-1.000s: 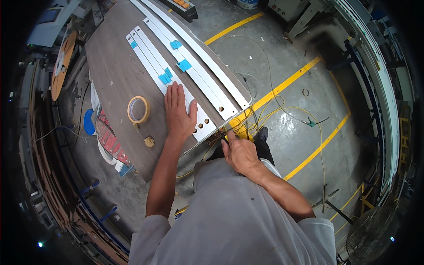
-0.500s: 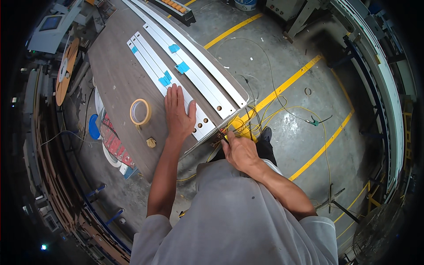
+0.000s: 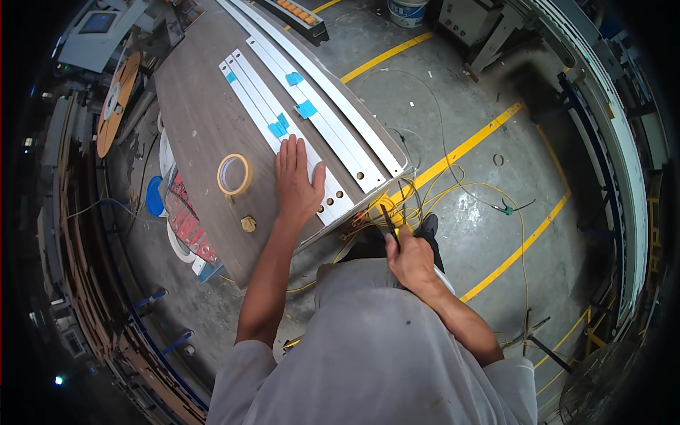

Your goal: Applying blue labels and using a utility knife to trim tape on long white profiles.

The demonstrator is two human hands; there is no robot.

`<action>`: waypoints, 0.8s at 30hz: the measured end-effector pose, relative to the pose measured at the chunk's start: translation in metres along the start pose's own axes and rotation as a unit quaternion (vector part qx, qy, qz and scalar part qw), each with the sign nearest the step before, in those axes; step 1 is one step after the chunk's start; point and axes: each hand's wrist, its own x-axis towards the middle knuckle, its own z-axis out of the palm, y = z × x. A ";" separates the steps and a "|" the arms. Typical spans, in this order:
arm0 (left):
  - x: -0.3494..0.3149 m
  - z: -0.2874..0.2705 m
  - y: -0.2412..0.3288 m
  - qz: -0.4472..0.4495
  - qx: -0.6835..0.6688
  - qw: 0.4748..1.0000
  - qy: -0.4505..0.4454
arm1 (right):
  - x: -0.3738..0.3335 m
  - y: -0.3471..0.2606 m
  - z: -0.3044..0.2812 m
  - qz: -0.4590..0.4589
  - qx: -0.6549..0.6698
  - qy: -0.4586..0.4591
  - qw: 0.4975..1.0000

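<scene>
My left hand (image 3: 298, 185) lies flat, fingers stretched out, on a white strip (image 3: 253, 98) with holes at its near end. This strip lies with others on a wood-grain table (image 3: 190, 99). Pieces of blue tape (image 3: 278, 126) stick to the strips just beyond my fingertips. Off the table's near corner, my right hand (image 3: 413, 263) is closed around a slim dark tool (image 3: 387, 218) that points up and away. Its exact kind is not clear. To the left of my left hand stand a roll of yellowish tape (image 3: 246, 185) and a small crumpled tan lump (image 3: 248, 224).
Yellow cables (image 3: 407, 211) lie tangled on the floor by the table corner, near my shoe (image 3: 429, 225). Yellow lines (image 3: 471, 144) cross the grey floor. A green-ended hose fitting (image 3: 505, 208) lies to the right. A rail-like frame (image 3: 598, 134) runs along the right side.
My right hand has drawn back to the right from the strip's near end, bringing the dark tool into view. My left hand stays on the strip; the whole view has shifted slightly.
</scene>
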 end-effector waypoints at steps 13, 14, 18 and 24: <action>0.012 0.001 -0.003 -0.033 0.040 0.999 0.011 | 0.018 -0.041 -0.008 -0.058 -0.026 -0.040 0.997; 0.006 0.000 0.000 -0.032 0.033 0.999 0.011 | 0.020 -0.041 -0.008 -0.058 -0.029 -0.037 0.997; -0.003 -0.005 0.008 -0.054 0.031 0.998 0.018 | 0.020 -0.041 -0.005 -0.059 -0.048 -0.041 0.996; -0.001 -0.007 0.007 -0.055 0.039 0.997 0.026 | 0.020 -0.048 -0.002 -0.068 -0.073 -0.069 0.993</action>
